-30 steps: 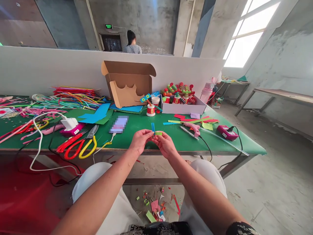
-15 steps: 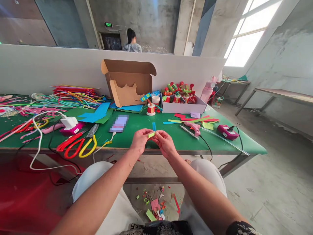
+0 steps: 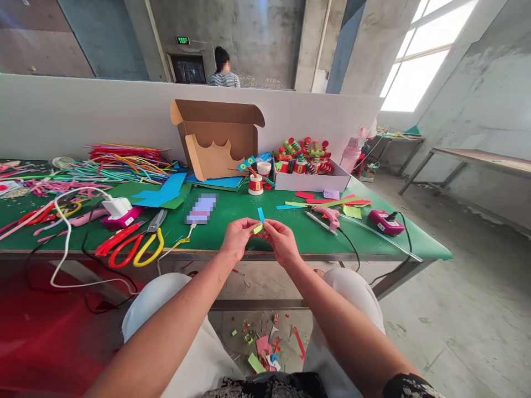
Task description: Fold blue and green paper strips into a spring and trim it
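Note:
Both hands meet just above the table's front edge, pinching small paper strips between them. My left hand [image 3: 237, 237] is closed with thumb and forefinger on a yellow-green paper strip [image 3: 258, 228]. My right hand [image 3: 281, 240] is closed too, its fingertips at the junction of that strip and a blue paper strip [image 3: 260, 214], which sticks up away from me. Whether the two strips are joined is hidden by the fingers. Beyond them on the green table [image 3: 232, 213] stands a red and white paper cup figure [image 3: 255, 184] with a blue head.
Scissors [image 3: 150, 237] and a phone [image 3: 201, 209] lie to the left. At right are a pink glue gun [image 3: 330, 215], loose paper strips [image 3: 307, 202] and a purple power adapter [image 3: 386, 223]. Behind stand a cardboard box [image 3: 219, 124] and a white box [image 3: 311, 182] of figures.
The blue strip has tilted slightly to the left, and the yellow-green strip has shifted a little within the fingers. Both hands stay almost in place.

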